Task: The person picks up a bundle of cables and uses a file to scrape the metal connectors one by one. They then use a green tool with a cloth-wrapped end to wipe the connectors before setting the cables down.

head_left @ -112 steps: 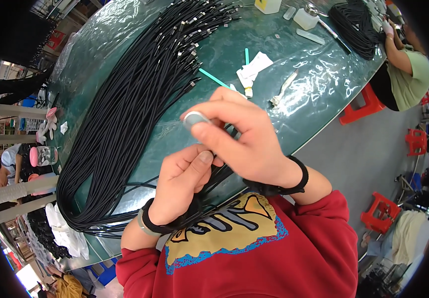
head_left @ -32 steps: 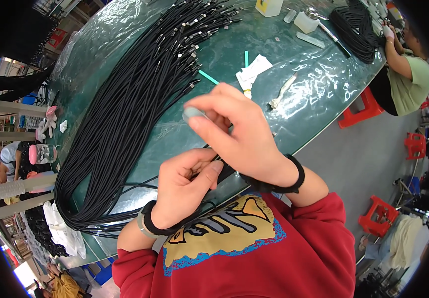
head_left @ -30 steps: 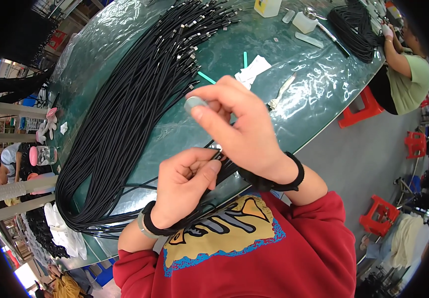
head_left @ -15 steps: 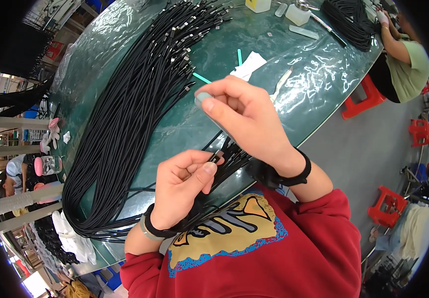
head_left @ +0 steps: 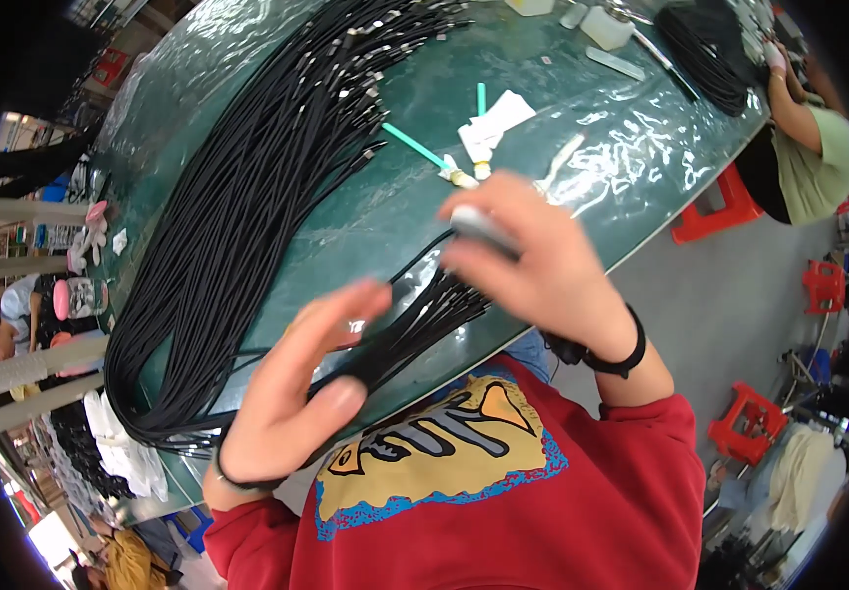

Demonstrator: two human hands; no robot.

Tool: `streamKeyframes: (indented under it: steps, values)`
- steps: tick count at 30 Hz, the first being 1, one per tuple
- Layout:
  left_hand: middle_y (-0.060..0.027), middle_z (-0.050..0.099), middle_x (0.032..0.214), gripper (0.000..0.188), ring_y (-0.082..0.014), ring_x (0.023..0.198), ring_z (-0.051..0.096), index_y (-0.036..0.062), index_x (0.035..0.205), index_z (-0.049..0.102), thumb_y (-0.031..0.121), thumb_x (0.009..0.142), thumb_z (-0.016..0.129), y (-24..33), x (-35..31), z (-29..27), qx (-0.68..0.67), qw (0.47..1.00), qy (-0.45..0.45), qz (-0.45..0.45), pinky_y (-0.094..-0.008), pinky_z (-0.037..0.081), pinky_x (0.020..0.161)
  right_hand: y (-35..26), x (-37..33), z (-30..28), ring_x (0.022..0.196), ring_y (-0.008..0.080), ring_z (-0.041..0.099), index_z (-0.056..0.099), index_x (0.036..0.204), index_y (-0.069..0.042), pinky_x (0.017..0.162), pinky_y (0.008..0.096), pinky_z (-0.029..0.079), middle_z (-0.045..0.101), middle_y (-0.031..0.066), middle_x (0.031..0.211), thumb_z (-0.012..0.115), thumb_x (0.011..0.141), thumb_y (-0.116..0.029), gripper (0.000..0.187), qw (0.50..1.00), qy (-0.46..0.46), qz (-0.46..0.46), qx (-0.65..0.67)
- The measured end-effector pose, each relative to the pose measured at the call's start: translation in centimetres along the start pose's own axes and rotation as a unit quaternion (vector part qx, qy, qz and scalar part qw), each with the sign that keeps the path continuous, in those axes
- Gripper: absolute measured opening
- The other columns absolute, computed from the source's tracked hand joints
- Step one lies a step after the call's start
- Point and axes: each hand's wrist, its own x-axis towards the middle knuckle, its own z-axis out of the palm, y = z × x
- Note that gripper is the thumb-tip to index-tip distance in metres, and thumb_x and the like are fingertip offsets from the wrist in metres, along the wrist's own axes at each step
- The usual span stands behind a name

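Observation:
My left hand [head_left: 292,383] hovers above a bundle of black cables [head_left: 409,334], thumb and fingers spread apart, with nothing gripped. Close to its fingertips a single dark cable end [head_left: 405,288] is smeared by motion. To the right, my right hand [head_left: 537,261] is blurred and closed around a small pale grey object [head_left: 483,231]; its kind cannot be made out. A large looped bundle of black cables [head_left: 218,226] with metal plug ends fills the left of the table. Beyond my right hand lie two green-handled brushes [head_left: 419,147] and a white tissue [head_left: 508,113].
The green table [head_left: 424,88] has a clear plastic cover. At its far side are a small bottle [head_left: 606,28], a pen [head_left: 665,64] and another black cable coil [head_left: 704,59]. A person in green [head_left: 813,157] works at the right. Red stools [head_left: 749,423] stand on the floor.
My left hand has let go of the cable plug, opened and moved left and down. My right hand has shifted right and down, keeping the pale object. The view has shifted slightly.

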Motion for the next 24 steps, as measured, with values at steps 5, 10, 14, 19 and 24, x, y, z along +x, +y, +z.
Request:
streamKeyframes:
  steps: [5,10,14,19,24]
  values:
    - [-0.0156,0.045,0.118,0.055,-0.0278,0.106,0.044,-0.0023,0.118,0.042,0.023,0.072,0.061,2.4,-6.0,-6.9,0.143,0.974,-0.173,-0.045,-0.0353,0.035,0.088,-1.5,-1.0,5.0,0.058,0.0195,0.055,0.045,0.107,0.002,0.049,0.0253,0.045,0.048,0.0124,0.098,0.07,0.061,-0.019,0.057,0.92,-0.292,-0.13,-0.225]
    - [-0.0177,0.041,0.121,0.071,-0.0332,0.113,0.038,0.0017,0.12,0.041,0.023,0.06,0.07,-1.0,-10.1,-7.8,0.48,0.872,-0.022,-0.094,-0.0384,0.032,0.093,-1.8,-0.6,6.5,0.058,0.0204,0.055,0.045,0.107,0.002,0.048,0.0277,0.044,0.044,0.0112,0.099,0.068,0.06,-0.02,0.057,0.856,-0.373,-0.143,-0.328]
    - [-0.0161,0.033,0.127,0.087,-0.0337,0.117,0.031,0.0066,0.127,0.031,0.022,0.053,0.075,-5.1,-11.1,-6.7,0.554,0.826,-0.043,-0.094,-0.0409,0.029,0.095,-1.0,-1.4,6.9,0.057,0.0202,0.054,0.048,0.1,0.002,0.047,0.029,0.043,0.045,0.0102,0.089,0.06,0.064,-0.012,0.041,0.837,-0.392,-0.193,-0.331]
    - [-0.0143,0.036,0.121,0.081,-0.0314,0.115,0.033,0.0082,0.125,0.034,0.022,0.056,0.073,-5.7,-10.3,-6.7,0.551,0.831,-0.044,-0.056,-0.0409,0.03,0.094,-0.9,-2.4,6.9,0.054,0.0198,0.052,0.051,0.092,0.0,0.047,0.0301,0.043,0.045,0.008,0.08,0.052,0.065,-0.005,0.027,0.847,-0.373,-0.23,-0.3]
    - [-0.0145,0.043,0.111,0.071,-0.0301,0.105,0.042,0.0064,0.119,0.041,0.022,0.057,0.073,-6.5,-10.1,-7.7,0.528,0.848,-0.03,-0.026,-0.0374,0.037,0.088,-0.9,-2.7,6.9,0.055,0.0198,0.053,0.051,0.093,-0.001,0.048,0.0298,0.043,0.047,0.0069,0.081,0.053,0.065,-0.005,0.029,0.846,-0.365,-0.231,-0.312]
